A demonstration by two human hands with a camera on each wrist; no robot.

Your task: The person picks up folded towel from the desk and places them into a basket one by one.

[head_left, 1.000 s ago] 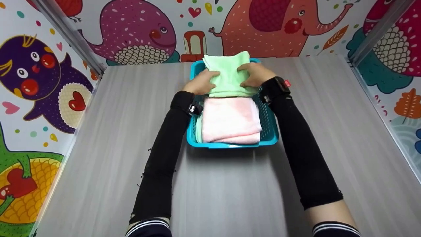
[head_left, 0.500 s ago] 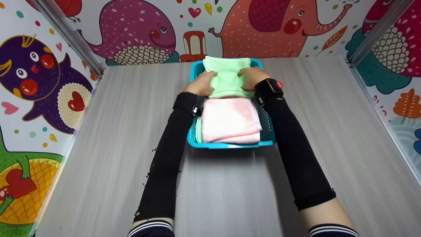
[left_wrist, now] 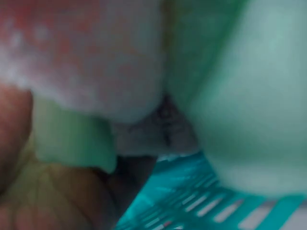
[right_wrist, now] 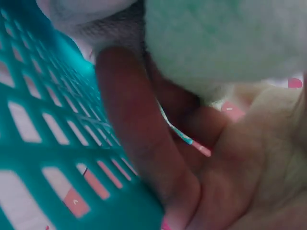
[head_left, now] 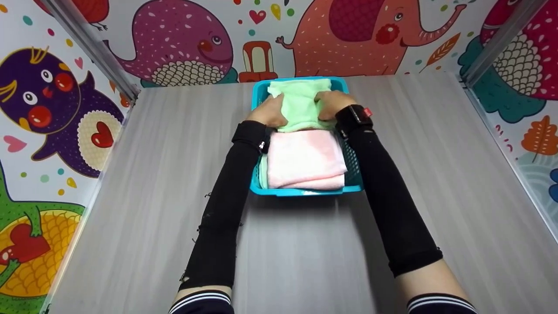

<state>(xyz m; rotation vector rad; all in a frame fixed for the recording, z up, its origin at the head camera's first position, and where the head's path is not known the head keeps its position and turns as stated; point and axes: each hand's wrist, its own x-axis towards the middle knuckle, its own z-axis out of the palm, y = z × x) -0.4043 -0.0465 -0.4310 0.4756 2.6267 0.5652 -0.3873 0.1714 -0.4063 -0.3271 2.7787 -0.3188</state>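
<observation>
A folded light green towel (head_left: 301, 104) lies in the far half of a turquoise basket (head_left: 261, 191). My left hand (head_left: 269, 112) grips its left side and my right hand (head_left: 333, 104) its right side, thumbs on top. In the right wrist view, the fingers of the right hand (right_wrist: 240, 163) reach down between the towel (right_wrist: 225, 43) and the slotted basket wall (right_wrist: 136, 203). The left wrist view shows the left hand (left_wrist: 72, 191) below blurred cloth edges. Nearer to me, a folded pink towel (head_left: 305, 157) fills the front half.
A pale green cloth edge (head_left: 263, 172) shows at the left of the pink towel. The basket stands on a grey wood-patterned surface (head_left: 183, 144), close to the back wall (head_left: 257, 32) with cartoon animals. Printed side walls rise at left and right.
Both hands have pressed the green towel lower into the basket. Its raised far edge has dropped and the basket's back rim shows more. My right hand has shifted slightly left.
</observation>
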